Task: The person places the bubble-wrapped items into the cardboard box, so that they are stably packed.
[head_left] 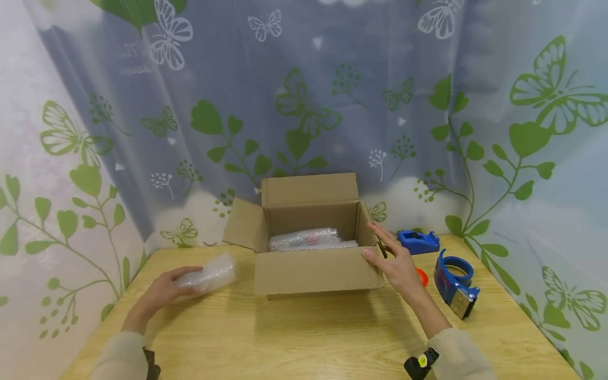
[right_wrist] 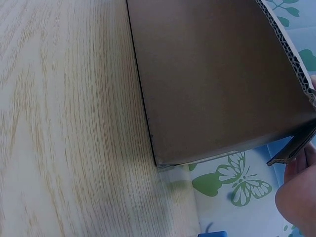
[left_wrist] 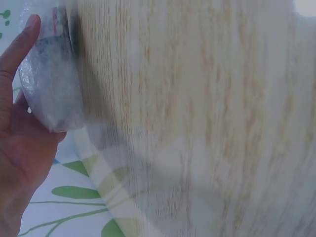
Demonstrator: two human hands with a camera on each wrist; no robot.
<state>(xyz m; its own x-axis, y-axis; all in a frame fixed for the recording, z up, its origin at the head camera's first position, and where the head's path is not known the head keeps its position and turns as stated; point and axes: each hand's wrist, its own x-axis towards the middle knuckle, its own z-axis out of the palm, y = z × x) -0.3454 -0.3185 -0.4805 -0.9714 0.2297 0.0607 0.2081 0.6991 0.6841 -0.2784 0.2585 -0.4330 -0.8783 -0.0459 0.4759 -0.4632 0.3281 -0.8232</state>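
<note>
A cardboard box (head_left: 318,272) stands with its top flaps spread at the middle of the table. Inside lie several bubble-wrapped packages (head_left: 304,238). To the left of the box, my left hand (head_left: 163,289) grips another bubble-wrapped package (head_left: 214,273), thumb on one side and fingers on the other. Through the clear wrap in the left wrist view, the package (left_wrist: 54,79) shows something grey with a red mark. My right hand (head_left: 398,266) holds the box's right flap near the front corner; in the right wrist view its fingers (right_wrist: 301,163) are by the folded-out flap (right_wrist: 294,145).
Right of the box, a blue tape dispenser (head_left: 418,241) sits at the back. A blue hand-held tape gun (head_left: 456,287) lies nearer, with a small orange-red round thing (head_left: 421,276) beside it. A patterned curtain (head_left: 304,105) surrounds the wooden table (head_left: 304,338).
</note>
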